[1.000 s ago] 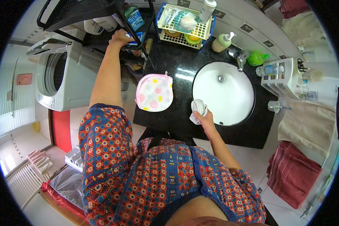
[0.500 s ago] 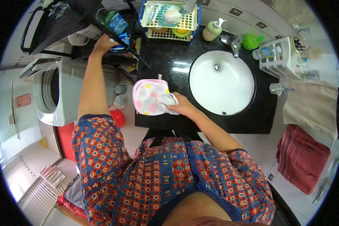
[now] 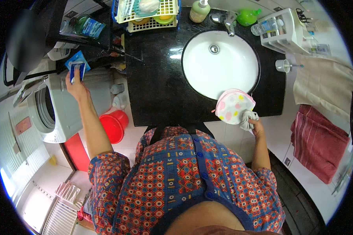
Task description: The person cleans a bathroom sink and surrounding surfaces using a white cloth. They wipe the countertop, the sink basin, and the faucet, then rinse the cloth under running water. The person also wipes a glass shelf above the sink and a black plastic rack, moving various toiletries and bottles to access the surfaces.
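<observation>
My left hand [image 3: 78,87] is closed on a dark blue packet [image 3: 77,70], thumb on top, at the edge of the black shelf rack. Behind that packet a lighter blue piece [image 3: 81,57] shows; whether it belongs to the same packet I cannot tell. On the right, my right hand [image 3: 257,127] grips a bunched whitish cloth part [image 3: 248,118] of a polka-dot pouch [image 3: 230,105] with pink trim. The pouch hangs over the counter's front edge, its upper rim overlapping the front of the white sink [image 3: 223,70].
The black counter [image 3: 157,90] carries a soap pump bottle [image 3: 200,11], a faucet [image 3: 230,24], a green bottle [image 3: 248,17] and a cream basket [image 3: 153,25]. A red bucket [image 3: 115,126] stands beside the washing machine [image 3: 62,117]. Towels [image 3: 321,145] hang at right.
My left hand has drawn back from the shelf, bringing the blue packet out. My right hand has carried the pouch off the counter's left part, rightward to the front of the sink.
</observation>
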`<state>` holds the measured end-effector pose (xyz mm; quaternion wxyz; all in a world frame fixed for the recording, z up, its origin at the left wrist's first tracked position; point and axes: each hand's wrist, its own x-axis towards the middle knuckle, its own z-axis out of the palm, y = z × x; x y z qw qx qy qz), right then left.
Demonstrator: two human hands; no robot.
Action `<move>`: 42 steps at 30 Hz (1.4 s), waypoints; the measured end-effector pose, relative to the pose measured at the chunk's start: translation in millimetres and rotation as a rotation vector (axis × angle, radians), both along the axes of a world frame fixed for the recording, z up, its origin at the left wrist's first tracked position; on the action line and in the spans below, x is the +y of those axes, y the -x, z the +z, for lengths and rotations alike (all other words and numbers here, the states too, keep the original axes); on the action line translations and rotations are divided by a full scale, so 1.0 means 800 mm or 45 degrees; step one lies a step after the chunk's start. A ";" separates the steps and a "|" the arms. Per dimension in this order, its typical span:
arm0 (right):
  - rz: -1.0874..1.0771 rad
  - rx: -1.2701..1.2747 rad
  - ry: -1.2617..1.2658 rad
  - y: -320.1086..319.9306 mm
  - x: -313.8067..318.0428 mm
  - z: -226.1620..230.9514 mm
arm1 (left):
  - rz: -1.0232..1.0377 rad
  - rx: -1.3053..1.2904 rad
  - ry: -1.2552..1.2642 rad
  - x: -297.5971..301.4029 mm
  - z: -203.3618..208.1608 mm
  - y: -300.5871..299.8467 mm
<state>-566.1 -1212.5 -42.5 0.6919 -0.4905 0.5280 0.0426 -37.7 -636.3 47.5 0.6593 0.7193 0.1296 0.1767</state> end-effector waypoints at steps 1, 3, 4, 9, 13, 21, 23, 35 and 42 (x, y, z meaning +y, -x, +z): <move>0.061 0.071 0.028 0.002 0.000 -0.004 | -0.002 0.021 0.260 0.001 -0.009 0.000; 0.156 0.214 0.105 0.011 0.002 -0.008 | -0.065 0.180 0.436 0.006 -0.017 0.018; 0.311 0.222 0.267 0.016 0.008 -0.004 | -0.258 0.248 0.393 -0.015 -0.012 0.035; 0.375 0.281 0.460 -0.009 -0.011 0.050 | -0.806 0.651 -0.208 -0.115 -0.090 0.138; -0.126 -0.439 0.030 -0.063 -0.007 0.136 | -0.994 0.418 -0.671 -0.166 -0.183 0.140; 0.052 -0.355 0.512 -0.125 0.023 0.205 | -0.823 0.221 -1.035 -0.177 -0.179 0.131; 0.121 -0.537 0.759 -0.124 0.025 0.218 | -0.798 0.175 -1.049 -0.170 -0.173 0.127; 0.534 -0.605 1.086 -0.125 0.144 0.350 | -2.027 -0.313 -0.117 -0.383 0.140 0.268; 0.502 -0.648 1.931 -0.088 0.144 0.392 | -2.662 0.436 0.223 -0.441 0.212 0.331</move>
